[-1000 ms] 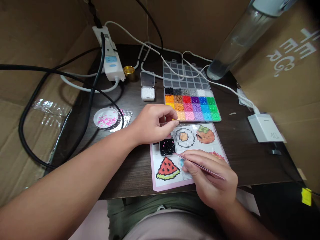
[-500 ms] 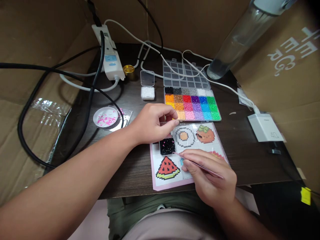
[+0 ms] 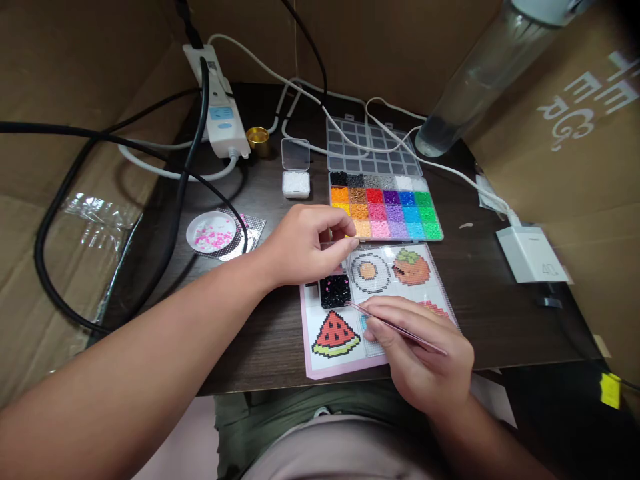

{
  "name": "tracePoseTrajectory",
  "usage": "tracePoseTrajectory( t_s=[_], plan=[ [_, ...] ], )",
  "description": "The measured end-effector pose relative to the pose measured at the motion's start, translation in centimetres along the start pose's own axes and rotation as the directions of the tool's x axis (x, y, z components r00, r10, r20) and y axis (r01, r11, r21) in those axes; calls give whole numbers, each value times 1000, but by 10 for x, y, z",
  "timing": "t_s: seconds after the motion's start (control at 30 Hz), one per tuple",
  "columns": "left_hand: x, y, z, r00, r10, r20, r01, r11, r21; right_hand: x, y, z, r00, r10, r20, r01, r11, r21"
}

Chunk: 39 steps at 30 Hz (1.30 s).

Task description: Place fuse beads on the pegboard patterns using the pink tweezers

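Pink tweezers (image 3: 407, 331) are gripped in my right hand (image 3: 427, 353), thumb and fingers closed round them. Their tips are at the lower right corner of a small box of black beads (image 3: 335, 291), which has a few pink beads among the black. My left hand (image 3: 307, 245) hangs over the far side of that box, fingers curled and thumb near the index fingertip; what they pinch, if anything, is hidden. Under the box lies a pattern sheet (image 3: 320, 368) with pixel pictures of a watermelon slice (image 3: 336, 335), a fried egg (image 3: 370, 271) and an orange fruit (image 3: 411, 268).
A compartment case of coloured beads (image 3: 393, 207) stands open behind the sheet. To its left are a small box of white beads (image 3: 296, 185), a white dish (image 3: 193, 232) with pink beads, a gold cup (image 3: 259, 141), and a power strip (image 3: 227, 130). Cables cross the desk; a bottle (image 3: 480, 80) and charger (image 3: 531, 255) stand right.
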State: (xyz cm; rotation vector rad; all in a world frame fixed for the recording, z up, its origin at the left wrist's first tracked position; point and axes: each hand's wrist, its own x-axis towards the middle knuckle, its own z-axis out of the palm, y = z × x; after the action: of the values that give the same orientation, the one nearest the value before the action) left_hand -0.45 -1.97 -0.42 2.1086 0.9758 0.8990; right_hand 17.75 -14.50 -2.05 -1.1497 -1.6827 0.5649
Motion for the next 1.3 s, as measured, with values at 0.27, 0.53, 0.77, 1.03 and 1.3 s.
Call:
tracePoseTrajectory(
  t_s=[0.27, 0.53, 0.77, 1.03, 1.3],
  plan=[
    [0, 0, 1, 1000, 8, -6, -8, 1000, -6, 0, 1, 0, 1000, -9, 16, 9, 1000, 8],
    [1, 0, 0, 1000, 9, -5, -9, 1000, -7, -1, 1, 0, 1000, -4, 10, 3, 1000, 18],
    [1, -1, 1, 999, 33, -14, -33, 999, -5, -1, 0, 0, 999, -4, -33, 6, 999, 32],
    [1, -2, -2, 1000, 16, -2, -16, 1000, 21, -8, 0, -16, 969, 54, -242, -50, 998, 25],
    [4, -2, -6, 998, -43, 36, 40, 997, 68, 7, 48, -52, 842, 259, -474, -198, 964, 175]
  ],
)
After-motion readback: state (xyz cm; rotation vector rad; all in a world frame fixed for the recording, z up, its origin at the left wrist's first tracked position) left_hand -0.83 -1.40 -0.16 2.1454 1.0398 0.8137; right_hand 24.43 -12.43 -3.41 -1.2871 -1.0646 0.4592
